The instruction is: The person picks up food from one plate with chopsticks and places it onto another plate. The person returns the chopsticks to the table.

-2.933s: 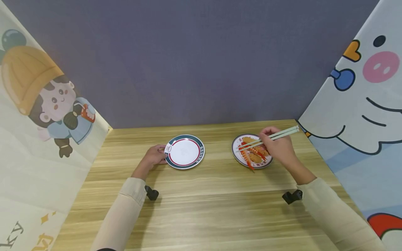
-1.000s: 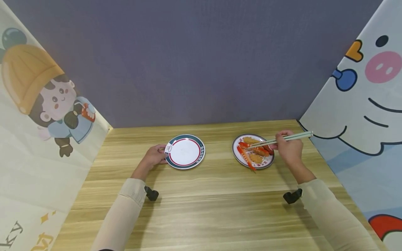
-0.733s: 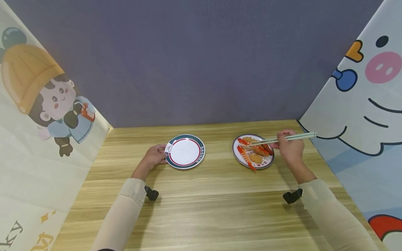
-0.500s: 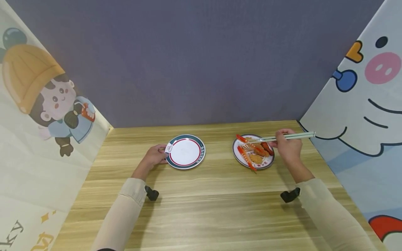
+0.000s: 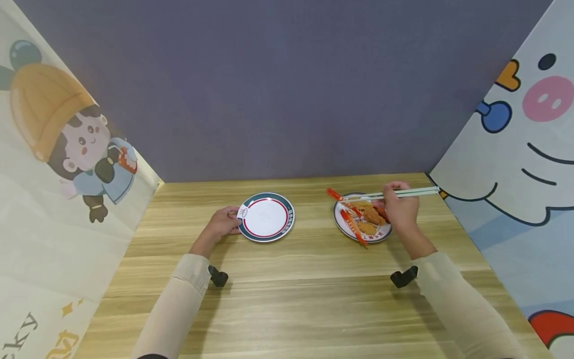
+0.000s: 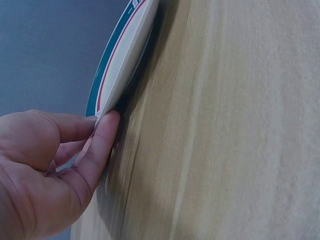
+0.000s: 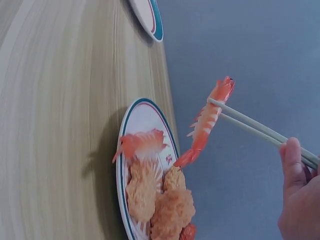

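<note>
My left hand (image 5: 224, 222) pinches the near-left rim of a white plate (image 5: 266, 218) with a green and red border. In the left wrist view, thumb and fingers (image 6: 107, 127) meet on that plate's edge, tilted in this view. My right hand (image 5: 402, 207) holds pale green chopsticks (image 7: 260, 131). Their tips clasp a red-and-white shrimp (image 7: 206, 124), raised above the other plate (image 7: 141, 116). A second shrimp (image 5: 353, 227) lies on this plate, its tail over the rim. Beside it are golden breaded pieces (image 7: 141, 192) and a reddish piece (image 7: 188, 233), partly out of frame.
Both plates are on a wood-grain table (image 5: 287, 299) that meets a grey back wall (image 5: 287, 99). Printed cartoon panels (image 5: 520, 164) flank it. A small black device (image 5: 404, 276) sits at each wrist.
The chopsticks have taken hold of a shrimp and lifted it off the right plate, its end shifting left past the rim. The right hand moved slightly left; the left hand stays on its plate.
</note>
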Available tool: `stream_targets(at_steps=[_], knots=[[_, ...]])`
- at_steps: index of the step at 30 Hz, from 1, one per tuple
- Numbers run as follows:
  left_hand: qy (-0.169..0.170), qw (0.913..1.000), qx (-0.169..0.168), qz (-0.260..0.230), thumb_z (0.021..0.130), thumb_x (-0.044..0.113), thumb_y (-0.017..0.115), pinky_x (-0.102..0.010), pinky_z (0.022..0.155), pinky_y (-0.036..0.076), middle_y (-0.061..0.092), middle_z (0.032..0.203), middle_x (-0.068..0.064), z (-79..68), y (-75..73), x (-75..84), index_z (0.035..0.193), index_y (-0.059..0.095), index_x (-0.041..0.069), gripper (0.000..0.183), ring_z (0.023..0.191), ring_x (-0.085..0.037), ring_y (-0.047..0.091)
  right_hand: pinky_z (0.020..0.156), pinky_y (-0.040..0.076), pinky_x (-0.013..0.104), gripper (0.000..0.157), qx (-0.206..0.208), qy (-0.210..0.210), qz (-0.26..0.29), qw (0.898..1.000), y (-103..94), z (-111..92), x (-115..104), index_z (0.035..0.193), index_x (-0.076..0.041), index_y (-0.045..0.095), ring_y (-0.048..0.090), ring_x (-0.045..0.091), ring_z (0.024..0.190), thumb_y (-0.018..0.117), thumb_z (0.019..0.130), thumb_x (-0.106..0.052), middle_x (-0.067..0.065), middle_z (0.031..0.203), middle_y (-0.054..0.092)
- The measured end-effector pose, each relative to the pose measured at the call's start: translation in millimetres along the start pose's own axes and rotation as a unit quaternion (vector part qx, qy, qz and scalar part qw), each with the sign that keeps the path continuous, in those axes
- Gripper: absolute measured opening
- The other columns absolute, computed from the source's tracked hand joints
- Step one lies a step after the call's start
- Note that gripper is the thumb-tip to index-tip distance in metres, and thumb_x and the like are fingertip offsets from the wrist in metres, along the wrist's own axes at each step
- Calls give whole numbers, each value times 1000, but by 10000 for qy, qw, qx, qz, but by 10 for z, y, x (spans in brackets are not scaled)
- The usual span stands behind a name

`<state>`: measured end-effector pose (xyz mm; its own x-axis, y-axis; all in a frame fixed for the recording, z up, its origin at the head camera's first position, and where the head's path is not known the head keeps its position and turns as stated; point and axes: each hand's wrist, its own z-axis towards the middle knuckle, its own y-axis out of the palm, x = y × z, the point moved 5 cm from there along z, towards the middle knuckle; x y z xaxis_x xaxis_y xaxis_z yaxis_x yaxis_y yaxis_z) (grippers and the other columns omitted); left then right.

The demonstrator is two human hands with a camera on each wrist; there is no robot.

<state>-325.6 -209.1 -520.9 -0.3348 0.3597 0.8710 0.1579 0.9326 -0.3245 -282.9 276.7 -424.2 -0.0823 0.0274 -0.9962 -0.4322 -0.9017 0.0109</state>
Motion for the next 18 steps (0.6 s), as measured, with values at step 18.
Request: stream_targets(at_steps=[18], knots=[[-51, 10000, 34, 13, 97, -4, 58, -28, 75, 68, 56, 119, -21, -16, -2, 11, 148, 49, 4, 52, 80, -16, 66, 58, 66, 27, 7, -475, 49, 215, 9986, 475, -118, -63, 100, -4, 60, 71, 14, 53, 59, 100, -11, 4, 71, 60]])
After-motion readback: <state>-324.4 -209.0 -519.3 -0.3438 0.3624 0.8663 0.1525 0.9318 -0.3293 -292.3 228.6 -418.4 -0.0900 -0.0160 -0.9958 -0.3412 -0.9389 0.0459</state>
